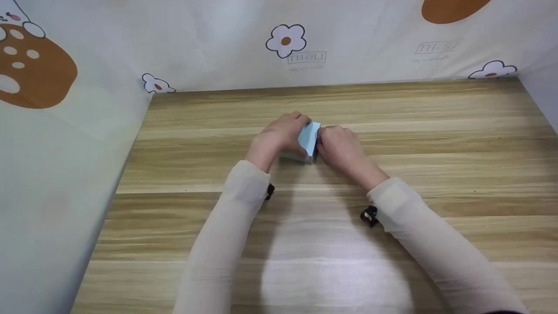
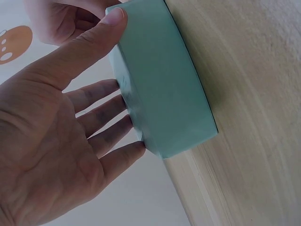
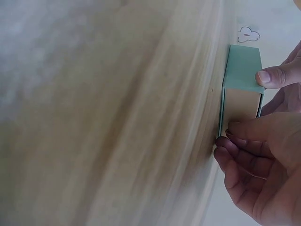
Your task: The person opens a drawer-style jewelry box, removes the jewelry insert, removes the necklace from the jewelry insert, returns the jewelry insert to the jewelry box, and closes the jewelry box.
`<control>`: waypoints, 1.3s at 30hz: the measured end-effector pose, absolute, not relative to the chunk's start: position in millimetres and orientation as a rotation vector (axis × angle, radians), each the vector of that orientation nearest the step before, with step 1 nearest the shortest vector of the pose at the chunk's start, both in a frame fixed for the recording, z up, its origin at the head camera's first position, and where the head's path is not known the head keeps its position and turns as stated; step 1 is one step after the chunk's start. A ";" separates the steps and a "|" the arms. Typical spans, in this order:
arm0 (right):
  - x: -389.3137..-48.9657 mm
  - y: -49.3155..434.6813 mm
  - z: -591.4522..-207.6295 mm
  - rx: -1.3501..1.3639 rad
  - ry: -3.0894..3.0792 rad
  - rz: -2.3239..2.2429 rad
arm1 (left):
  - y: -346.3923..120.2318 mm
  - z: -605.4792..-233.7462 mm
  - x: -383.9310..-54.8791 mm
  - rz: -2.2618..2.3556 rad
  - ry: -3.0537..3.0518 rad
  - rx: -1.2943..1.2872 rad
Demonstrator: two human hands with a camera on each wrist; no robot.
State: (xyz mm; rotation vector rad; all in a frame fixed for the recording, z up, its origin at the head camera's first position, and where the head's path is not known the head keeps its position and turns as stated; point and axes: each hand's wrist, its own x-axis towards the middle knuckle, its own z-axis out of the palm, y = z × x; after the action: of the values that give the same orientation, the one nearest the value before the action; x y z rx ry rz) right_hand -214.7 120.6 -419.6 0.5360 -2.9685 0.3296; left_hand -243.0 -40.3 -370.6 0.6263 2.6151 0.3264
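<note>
A small light teal box (image 1: 310, 134) rests on the wooden table. My left hand (image 1: 279, 136) holds it from the left, its thumb on the near side and the other fingertips along the upper edge, as the left wrist view shows. At the box's right end is my right hand (image 1: 342, 147), fingers curled. In the right wrist view, a tan inner panel (image 3: 241, 104) fills that end, framed by the teal sleeve. The right thumb and fingertips pinch together at this panel's edge; what lies between them is hidden.
The wood-grain table (image 1: 414, 131) spreads around both hands. A pale wall covering (image 1: 226, 48) with flower and mushroom prints rises behind it and on the left. A small black device (image 1: 370, 216) sits at the right wrist.
</note>
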 end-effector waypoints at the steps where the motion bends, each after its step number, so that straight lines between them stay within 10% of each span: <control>1: -214.4 120.6 -419.7 0.537 -2.967 0.321 | -40.3 -370.6 -243.0 0.327 2.616 0.628; 39: -209.7 120.6 -413.2 0.658 -2.963 0.139 | -39.5 -366.6 -244.9 0.294 2.625 0.652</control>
State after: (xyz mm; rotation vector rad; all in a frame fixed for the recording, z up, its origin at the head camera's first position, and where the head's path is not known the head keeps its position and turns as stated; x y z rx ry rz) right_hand -209.7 120.6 -413.2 0.6583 -2.9629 0.1394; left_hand -244.9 -39.5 -366.6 0.6518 2.6248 0.2941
